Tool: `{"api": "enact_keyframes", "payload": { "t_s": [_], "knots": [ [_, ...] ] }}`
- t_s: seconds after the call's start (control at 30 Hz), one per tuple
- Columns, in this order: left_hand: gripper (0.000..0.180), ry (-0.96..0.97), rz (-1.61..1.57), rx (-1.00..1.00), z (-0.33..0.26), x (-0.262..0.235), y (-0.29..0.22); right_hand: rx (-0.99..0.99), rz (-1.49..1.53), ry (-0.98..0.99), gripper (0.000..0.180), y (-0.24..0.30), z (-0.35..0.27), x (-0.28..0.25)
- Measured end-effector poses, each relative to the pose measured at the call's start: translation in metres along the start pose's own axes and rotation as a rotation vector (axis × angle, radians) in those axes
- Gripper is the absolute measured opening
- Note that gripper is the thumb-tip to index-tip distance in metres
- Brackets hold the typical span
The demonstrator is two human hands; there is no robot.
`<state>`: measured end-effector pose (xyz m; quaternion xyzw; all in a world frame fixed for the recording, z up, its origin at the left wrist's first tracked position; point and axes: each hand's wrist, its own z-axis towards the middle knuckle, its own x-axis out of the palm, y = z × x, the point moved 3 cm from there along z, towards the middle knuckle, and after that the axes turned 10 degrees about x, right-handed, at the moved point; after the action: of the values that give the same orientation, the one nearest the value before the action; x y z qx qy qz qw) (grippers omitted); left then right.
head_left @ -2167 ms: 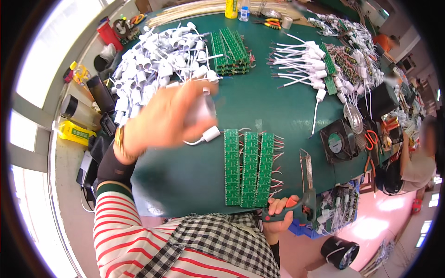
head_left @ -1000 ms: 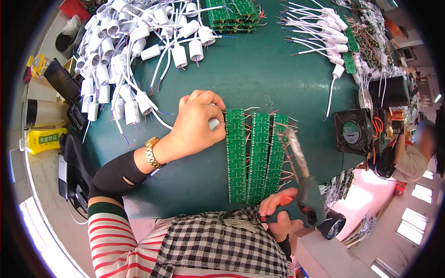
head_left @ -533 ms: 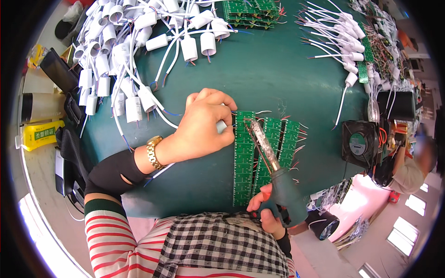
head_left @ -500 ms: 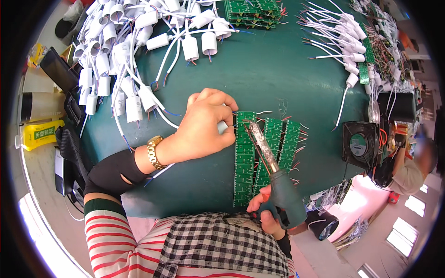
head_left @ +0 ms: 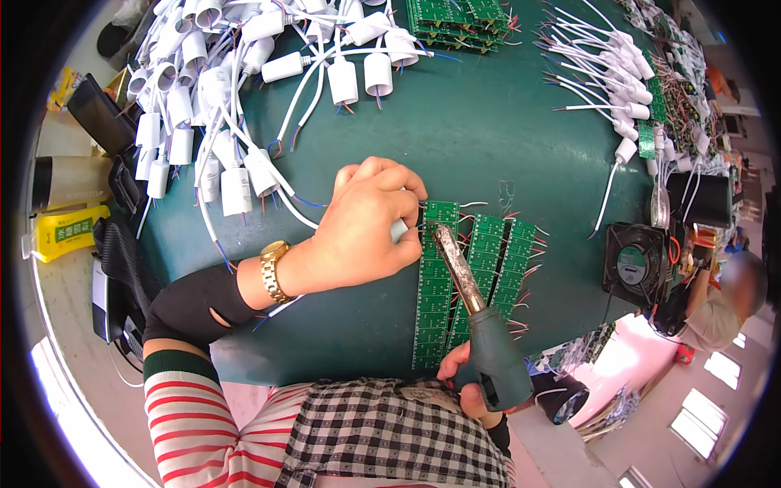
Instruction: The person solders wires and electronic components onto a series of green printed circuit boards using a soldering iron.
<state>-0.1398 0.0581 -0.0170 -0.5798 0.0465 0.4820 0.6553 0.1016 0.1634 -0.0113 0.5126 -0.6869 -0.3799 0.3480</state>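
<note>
While your left hand (head_left: 370, 224) is clamping its thumb and fingers on a white lamp holder (head_left: 399, 230), your knuckles are covering most of that piece. It is sitting just beside the far end of the leftmost of three green circuit strips (head_left: 433, 305), which are lying toward the table's near edge. Your right hand (head_left: 464, 382) is closing around a soldering iron (head_left: 500, 358), whose body is hiding most of those fingers. The iron's tip is reaching over the leftmost strip's far end; whether it is touching, one cannot tell. A heap of lamp holders (head_left: 236, 191) along the table's left side and a board stack (head_left: 460, 20) farther off are running out of view at the top.

Printed characters are showing on a yellow pack (head_left: 69, 233) beyond the left edge; a round green label is marking the fan (head_left: 630, 260) at the right edge, its print being too small to make out. The dark green table (head_left: 504, 154) is reflecting a soft sheen. Beyond its right edge, another person (head_left: 712, 317) is sitting, and a pink floor (head_left: 622, 358) is glaring.
</note>
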Motion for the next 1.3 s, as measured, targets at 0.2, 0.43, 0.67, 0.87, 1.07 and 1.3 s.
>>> {"api": "enact_keyframes", "payload": {
  "t_s": [0.2, 0.43, 0.67, 0.87, 1.07, 1.3],
  "knots": [
    [0.012, -0.011, 0.013, 0.008, 0.0, -0.001, 0.0, 0.008, 0.157, -0.046, 0.03, 0.004, 0.001, 0.003],
    [0.008, -0.027, 0.013, 0.017, -0.001, -0.001, -0.001, -0.022, 0.125, -0.069, 0.037, -0.002, 0.0, 0.004],
    [0.012, -0.009, 0.025, 0.021, -0.002, 0.0, 0.0, -0.049, 0.104, -0.142, 0.083, 0.004, -0.007, 0.006],
    [0.012, 0.008, 0.011, 0.014, -0.003, 0.0, 0.001, -0.062, 0.065, -0.199, 0.083, 0.005, -0.011, 0.008],
    [0.006, -0.004, 0.036, 0.02, -0.003, 0.0, 0.0, -0.081, 0.124, -0.211, 0.084, 0.0, -0.012, 0.007],
    [0.006, 0.016, 0.03, 0.013, -0.002, -0.001, -0.001, -0.14, 0.224, -0.179, 0.08, 0.001, -0.011, 0.006]
  ]
}}
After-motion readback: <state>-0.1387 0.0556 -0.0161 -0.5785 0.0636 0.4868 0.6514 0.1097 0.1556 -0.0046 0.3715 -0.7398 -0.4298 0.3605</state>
